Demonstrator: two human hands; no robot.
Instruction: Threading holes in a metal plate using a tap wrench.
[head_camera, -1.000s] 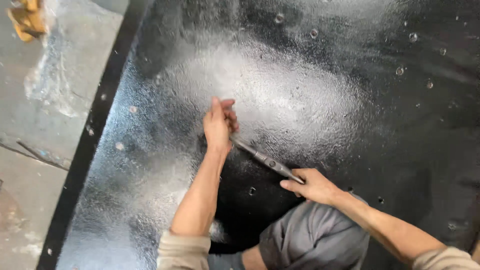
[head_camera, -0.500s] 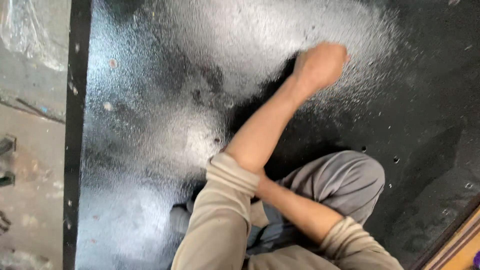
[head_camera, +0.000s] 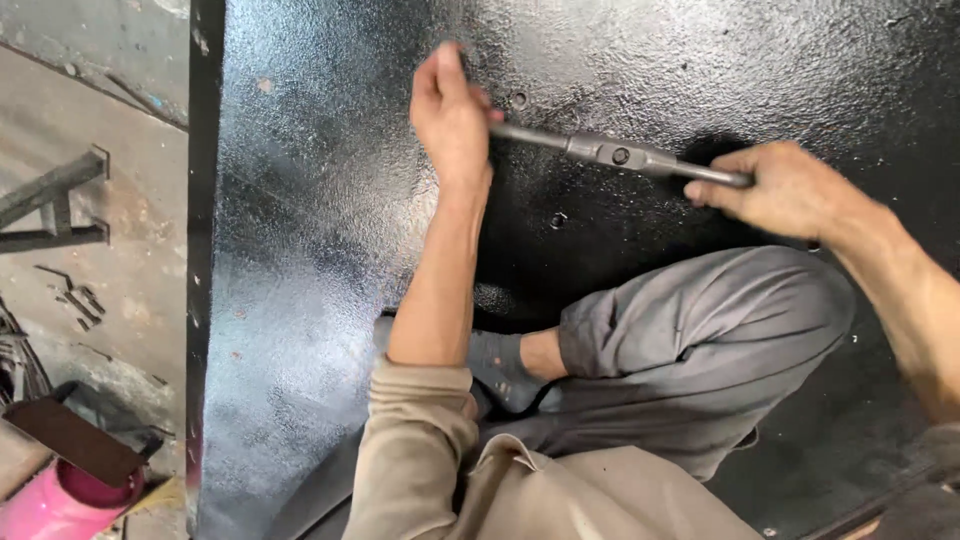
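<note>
Steel tap wrench (head_camera: 615, 153) gripped over textured black plate (head_camera: 300, 250).

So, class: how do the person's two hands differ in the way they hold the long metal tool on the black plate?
The left hand grips one end of the metal tool, with its arm reaching straight up the picture; the right hand grips the opposite end, with its arm coming in from the right. The left hand lies beside a small hole in the black plate; the right hand sits above the bent knee. Both are bare and closed on the tool.
</note>
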